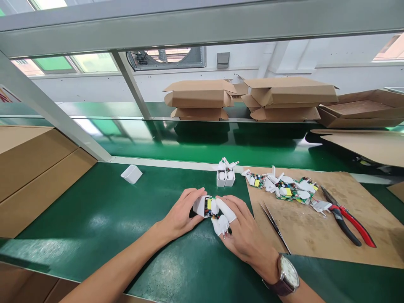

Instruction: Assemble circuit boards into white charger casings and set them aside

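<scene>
My left hand (183, 213) is closed round a small white plastic housing (199, 206). My right hand (248, 233), with a white cover (226, 210) on a finger, grips a green circuit board (208, 204) with a yellow component and white plug parts (222, 224). The board's left end meets the mouth of the housing; how far in it sits is hard to see. Just beyond my hands stand white housings (225, 181) with boards and plug parts sticking up from them. Another white housing (131, 174) lies tilted at the left.
A pile of circuit boards (285, 187) lies on a brown cardboard sheet (303, 227) at the right, with tweezers (275, 227) and red-and-black pliers (349, 219). A large carton (34, 168) stands left. Behind the pale ledge, cardboard boxes (200, 94) line the green conveyor (176, 141). A metal beam crosses overhead.
</scene>
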`<state>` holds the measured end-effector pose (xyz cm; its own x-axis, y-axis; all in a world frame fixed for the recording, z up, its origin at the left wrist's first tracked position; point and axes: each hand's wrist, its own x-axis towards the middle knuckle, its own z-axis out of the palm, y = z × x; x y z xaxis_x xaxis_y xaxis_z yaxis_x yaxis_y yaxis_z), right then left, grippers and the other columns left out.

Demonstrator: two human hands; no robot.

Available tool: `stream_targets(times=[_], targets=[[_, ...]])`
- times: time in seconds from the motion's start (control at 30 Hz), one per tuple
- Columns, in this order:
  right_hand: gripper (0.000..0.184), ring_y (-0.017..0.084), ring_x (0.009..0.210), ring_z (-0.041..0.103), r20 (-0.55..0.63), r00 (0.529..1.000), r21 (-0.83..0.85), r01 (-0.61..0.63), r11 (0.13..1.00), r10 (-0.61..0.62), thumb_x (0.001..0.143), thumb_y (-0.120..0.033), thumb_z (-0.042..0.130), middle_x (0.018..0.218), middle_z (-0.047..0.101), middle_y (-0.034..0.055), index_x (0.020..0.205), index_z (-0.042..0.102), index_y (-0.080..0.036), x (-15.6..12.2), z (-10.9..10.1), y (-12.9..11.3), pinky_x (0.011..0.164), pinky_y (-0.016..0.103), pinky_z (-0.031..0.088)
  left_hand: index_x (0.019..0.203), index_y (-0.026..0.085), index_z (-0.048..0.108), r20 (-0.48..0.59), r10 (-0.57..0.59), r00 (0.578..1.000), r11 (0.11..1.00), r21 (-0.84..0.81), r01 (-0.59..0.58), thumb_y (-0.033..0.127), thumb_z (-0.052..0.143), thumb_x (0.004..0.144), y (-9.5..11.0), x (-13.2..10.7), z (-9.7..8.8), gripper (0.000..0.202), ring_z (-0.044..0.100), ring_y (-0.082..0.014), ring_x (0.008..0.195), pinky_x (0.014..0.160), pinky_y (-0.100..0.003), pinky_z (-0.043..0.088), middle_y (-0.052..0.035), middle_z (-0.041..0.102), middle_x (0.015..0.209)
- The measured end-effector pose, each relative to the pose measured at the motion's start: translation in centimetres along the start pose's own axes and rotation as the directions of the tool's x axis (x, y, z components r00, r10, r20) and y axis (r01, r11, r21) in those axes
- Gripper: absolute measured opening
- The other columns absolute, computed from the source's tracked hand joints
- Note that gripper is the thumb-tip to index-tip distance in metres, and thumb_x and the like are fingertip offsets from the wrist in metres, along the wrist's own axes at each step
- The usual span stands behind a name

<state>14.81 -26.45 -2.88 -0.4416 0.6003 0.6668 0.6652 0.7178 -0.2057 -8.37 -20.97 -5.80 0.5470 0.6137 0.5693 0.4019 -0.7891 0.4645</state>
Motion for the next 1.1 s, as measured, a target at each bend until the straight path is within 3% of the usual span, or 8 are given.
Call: stream_targets(times=[0.17, 0.5, 0.73, 0.93, 1.1], targets=[[0.06, 0.034, 0.123, 0.058, -0.001, 1.0, 0.008, 0.02, 1.0, -0.02, 0.082, 0.0, 0.051, 0.13, 0.065, 0.0192, 0.141, 0.044, -0.01, 0.1, 0.0, 0.1, 0.093, 0.054, 0.061, 0.159, 0.026, 0.023, 0.011, -0.005, 1.0, 1.0, -0.01, 0.005, 0.02, 0.068, 0.093, 0.1, 0.0, 0.1, 0.081, 0.057, -0.0296, 0.121, 0.099, -0.052, 0.057, -0.0159, 0.065, 0.132], [0.071, 0.033, 0.123, 0.06, 0.052, 0.999, 0.06, -0.019, 0.998, 0.016, 0.088, -0.002, 0.051, 0.131, 0.065, 0.0183, 0.156, 0.031, -0.013, 0.1, 0.0, 0.1, 0.096, 0.053, 0.06, 0.159, 0.024, 0.024, 0.018, 0.002, 1.0, 1.0, -0.029, -0.002, 0.02, 0.07, 0.092, 0.3, 0.1, -0.1, 0.081, 0.057, -0.0285, 0.122, 0.1, -0.05, 0.056, -0.0159, 0.065, 0.132], [0.061, 0.031, 0.123, 0.059, 0.04, 0.999, 0.103, -0.035, 0.994, 0.031, 0.093, -0.006, 0.056, 0.125, 0.067, 0.0173, 0.151, 0.039, -0.013, -0.1, 0.6, 0.4, 0.095, 0.05, 0.06, 0.159, 0.029, 0.025, 0.04, -0.034, 0.999, 0.999, -0.011, 0.034, 0.02, 0.072, 0.09, 0.7, 0.0, -0.2, 0.084, 0.059, -0.0292, 0.124, 0.104, -0.052, 0.053, -0.0136, 0.066, 0.135], [0.051, 0.029, 0.114, 0.064, 0.008, 0.995, 0.24, -0.096, 0.966, 0.097, 0.092, -0.025, 0.072, 0.119, 0.067, 0.0127, 0.138, 0.05, -0.023, -0.2, 0.9, 1.4, 0.092, 0.049, 0.062, 0.162, 0.029, 0.014, 0.228, -0.131, 0.965, 0.925, -0.323, 0.202, 0.017, 0.064, 0.092, 0.8, -0.2, 0.2, 0.086, 0.063, -0.0264, 0.131, 0.11, -0.049, 0.053, -0.0142, 0.06, 0.147], [0.043, 0.025, 0.124, 0.064, 0.089, 0.993, 0.3, -0.095, 0.949, 0.072, 0.096, -0.013, 0.057, 0.133, 0.062, 0.0137, 0.137, 0.054, -0.025, -0.4, 2.0, 1.9, 0.1, 0.044, 0.06, 0.16, 0.027, 0.021, 0.138, -0.184, 0.973, 0.863, -0.452, 0.227, 0.02, 0.064, 0.094, 0.9, 0.0, 0.4, 0.079, 0.063, -0.0269, 0.132, 0.108, -0.047, 0.055, -0.0172, 0.06, 0.146]])
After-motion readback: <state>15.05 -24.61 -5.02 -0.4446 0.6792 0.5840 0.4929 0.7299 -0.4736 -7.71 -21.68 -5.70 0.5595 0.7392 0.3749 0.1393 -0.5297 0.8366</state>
